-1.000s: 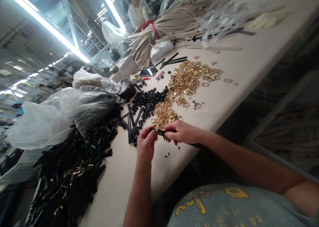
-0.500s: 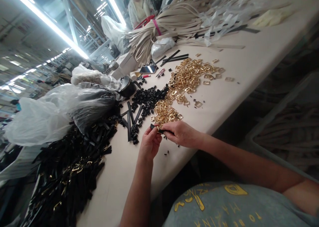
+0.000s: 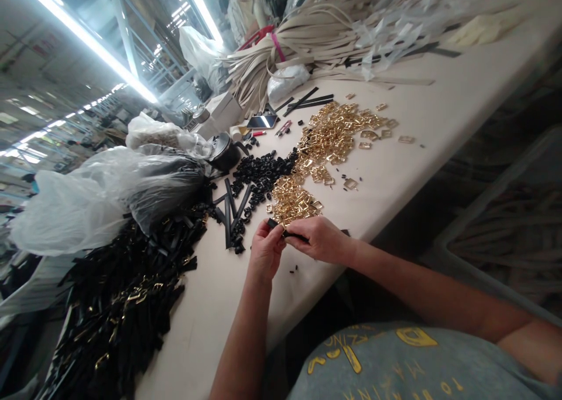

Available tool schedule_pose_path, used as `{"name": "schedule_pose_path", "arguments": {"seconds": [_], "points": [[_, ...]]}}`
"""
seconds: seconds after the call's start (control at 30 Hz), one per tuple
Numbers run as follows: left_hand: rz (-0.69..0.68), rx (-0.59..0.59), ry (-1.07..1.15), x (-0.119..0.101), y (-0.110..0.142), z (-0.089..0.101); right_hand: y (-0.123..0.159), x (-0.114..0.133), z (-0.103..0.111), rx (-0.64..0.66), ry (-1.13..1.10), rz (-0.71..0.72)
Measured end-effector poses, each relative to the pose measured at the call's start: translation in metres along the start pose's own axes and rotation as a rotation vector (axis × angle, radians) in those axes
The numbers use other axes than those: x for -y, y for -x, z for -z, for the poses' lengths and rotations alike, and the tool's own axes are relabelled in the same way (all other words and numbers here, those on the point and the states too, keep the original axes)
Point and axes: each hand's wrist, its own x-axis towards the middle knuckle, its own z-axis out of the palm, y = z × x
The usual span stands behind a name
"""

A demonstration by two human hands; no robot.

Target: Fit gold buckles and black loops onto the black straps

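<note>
My left hand [image 3: 266, 252] and my right hand [image 3: 319, 239] meet over the near part of the table, both pinching a short black strap [image 3: 286, 231] between their fingertips. Just beyond the hands lies a heap of gold metal buckles [image 3: 322, 148]. A pile of small black loops [image 3: 262, 175] sits to its left, with a few loose black strips [image 3: 228, 212] beside it.
A big heap of black straps with gold buckles [image 3: 127, 294] covers the table's left end. Clear plastic bags [image 3: 100, 195] lie behind it. Cream straps in a bundle [image 3: 316, 37], a phone [image 3: 261, 122] and a dark pot [image 3: 223, 154] are farther back. The table edge [image 3: 395, 212] runs on the right.
My hands have drawn slightly closer together on the black strap and shifted a little toward the buckle heap. The view has tilted a bit.
</note>
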Motion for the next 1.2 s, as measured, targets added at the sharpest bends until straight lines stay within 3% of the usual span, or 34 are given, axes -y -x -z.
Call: {"name": "schedule_pose_path", "arguments": {"seconds": [0.13,0.27,0.43,0.6,0.73,0.9,1.0,1.2], "points": [[0.061,0.044,0.01,0.001,0.0,0.004,-0.001,-0.004,0.006,0.051,0.005,0.099],[0.117,0.061,0.015,0.0,0.002,0.002,-0.002,-0.004,0.009,0.013,0.094,0.165],[0.138,0.065,0.019,0.0,0.006,-0.005,0.001,-0.001,0.003,-0.045,0.144,0.116],[0.035,0.004,0.022,0.003,0.006,-0.005,0.0,-0.002,-0.003,-0.143,0.125,0.032],[-0.061,0.037,-0.056,0.005,0.005,0.001,-0.003,-0.006,-0.001,-0.185,0.149,-0.021],[-0.104,0.01,-0.165,0.005,0.001,0.003,-0.003,-0.006,0.009,-0.052,0.127,-0.002],[-0.171,-0.053,-0.153,0.003,-0.002,0.005,-0.002,-0.005,0.014,0.015,0.035,-0.06],[-0.191,-0.111,-0.066,0.002,-0.004,0.004,-0.003,-0.003,0.013,0.011,-0.062,-0.187]]}}
